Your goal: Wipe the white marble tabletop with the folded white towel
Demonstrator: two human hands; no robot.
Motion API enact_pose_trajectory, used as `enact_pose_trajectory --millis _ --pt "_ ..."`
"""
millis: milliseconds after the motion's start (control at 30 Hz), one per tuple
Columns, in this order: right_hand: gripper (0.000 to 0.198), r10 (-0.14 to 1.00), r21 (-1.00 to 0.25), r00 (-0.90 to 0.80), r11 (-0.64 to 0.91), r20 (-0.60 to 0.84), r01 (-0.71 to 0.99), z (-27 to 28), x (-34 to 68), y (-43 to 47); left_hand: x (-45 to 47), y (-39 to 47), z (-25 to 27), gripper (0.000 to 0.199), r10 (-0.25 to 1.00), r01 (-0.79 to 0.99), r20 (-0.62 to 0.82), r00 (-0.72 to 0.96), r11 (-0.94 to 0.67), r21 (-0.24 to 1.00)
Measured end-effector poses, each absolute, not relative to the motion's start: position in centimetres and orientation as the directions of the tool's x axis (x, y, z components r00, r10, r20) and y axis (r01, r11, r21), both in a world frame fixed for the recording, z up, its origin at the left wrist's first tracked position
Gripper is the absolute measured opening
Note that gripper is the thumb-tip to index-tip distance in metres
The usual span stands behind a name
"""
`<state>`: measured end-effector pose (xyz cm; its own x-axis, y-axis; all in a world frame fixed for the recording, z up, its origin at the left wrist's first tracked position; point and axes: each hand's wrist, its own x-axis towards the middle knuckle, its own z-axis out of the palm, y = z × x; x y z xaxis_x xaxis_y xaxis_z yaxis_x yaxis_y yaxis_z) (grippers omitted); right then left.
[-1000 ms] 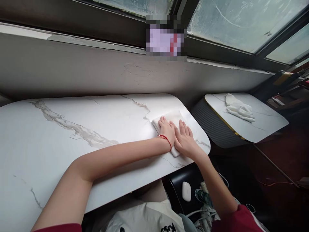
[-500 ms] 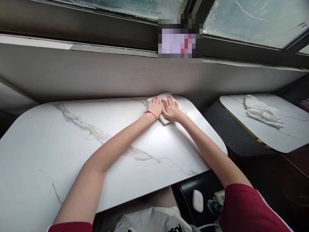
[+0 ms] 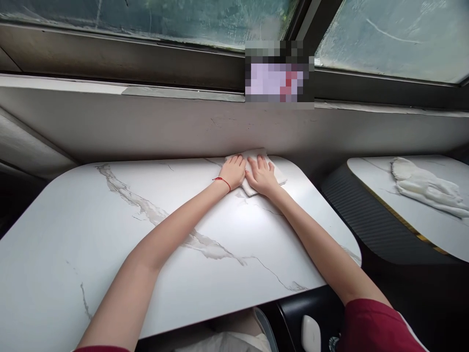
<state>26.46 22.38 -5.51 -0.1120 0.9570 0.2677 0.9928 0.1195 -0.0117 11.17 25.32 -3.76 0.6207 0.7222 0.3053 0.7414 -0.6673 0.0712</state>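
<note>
A folded white cloth [image 3: 275, 172] lies at the far edge of the marbled white table [image 3: 120, 274], close against the wall. My left hand [image 3: 233, 171], with a red string bracelet [image 3: 223, 182] at the wrist, rests palm down on the cloth's left part, its fingers stretched forward. Just beside it, my right hand [image 3: 262, 176] presses flat on the cloth, fingers spread. Both arms are extended across the tabletop. The palms and fingers cover much of the cloth.
A second marbled table [image 3: 384, 188] stands to the right, bearing a crumpled white cloth [image 3: 427, 186]. The wall [image 3: 164, 127] and windows rise behind. Below the near edge, a small white case [image 3: 310, 333] sits on a black surface [image 3: 308, 305].
The camera view has tilted up, so the tables appear lower. Both hands and the cloth have shifted slightly left along the table's far edge.
</note>
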Motion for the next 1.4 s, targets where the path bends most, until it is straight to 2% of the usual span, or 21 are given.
enact_pose_trajectory --millis 333,467,567,767,1000,1200,1400 --pt "0.065 0.929 0.017 -0.234 0.239 0.287 0.971 -5.0 27.7 22.2 10.6 26.0 -4.2 0.06 0.767 0.756 0.218 0.604 -0.638 0.147" --pt "0.064 0.92 -0.012 -0.249 0.265 0.303 0.964 -4.5 27.6 21.5 10.4 25.3 -4.3 0.06 0.767 0.754 0.226 0.601 -0.638 0.159" --pt "0.063 0.913 -0.045 -0.264 0.292 0.311 0.956 -4.0 27.2 19.9 9.6 23.7 -4.7 0.06 0.755 0.746 0.25 0.606 -0.649 0.153" --pt "0.064 0.866 0.0 -0.316 0.343 0.387 0.939 -4.4 25.7 13.7 7.1 17.7 -5.0 0.061 0.71 0.708 0.254 0.657 -0.697 0.113" --pt "0.063 0.809 -0.02 -0.357 0.413 0.466 0.91 -5.0 24.3 5.4 5.7 8.5 -4.3 0.06 0.695 0.715 0.263 0.669 -0.699 0.031" --pt "0.067 0.738 -0.039 -0.508 0.582 0.445 0.812 -4.7 22.3 -0.5 3.0 0.1 -3.9 0.059 0.731 0.777 0.27 0.626 -0.614 -0.138" --pt "0.072 0.714 -0.083 -0.559 0.644 0.421 0.761 -4.8 20.2 0.1 -0.1 -1.0 -3.5 0.06 0.719 0.771 0.281 0.636 -0.597 -0.221"
